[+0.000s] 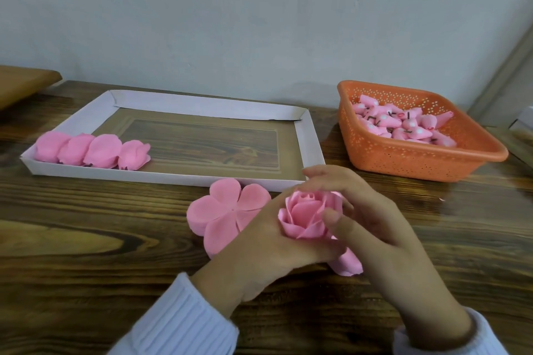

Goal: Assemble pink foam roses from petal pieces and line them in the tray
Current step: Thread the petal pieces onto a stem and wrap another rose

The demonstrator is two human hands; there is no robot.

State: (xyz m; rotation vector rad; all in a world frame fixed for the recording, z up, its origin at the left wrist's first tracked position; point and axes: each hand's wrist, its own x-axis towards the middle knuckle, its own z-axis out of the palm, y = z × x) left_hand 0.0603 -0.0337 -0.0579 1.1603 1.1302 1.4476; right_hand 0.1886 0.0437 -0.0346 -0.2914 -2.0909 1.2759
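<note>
The pink foam rose (305,217) sat bloom-up between both hands, just in front of the shallow white cardboard tray (173,177). The left hand (268,242) curled round its base. The right hand (380,228) pinched its outer petals, thumb in front and fingers arched behind. Four finished pink roses (92,151) lay in a row in the tray.

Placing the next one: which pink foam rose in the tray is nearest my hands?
The rightmost pink foam rose, fourth along the white cardboard tray.
</note>
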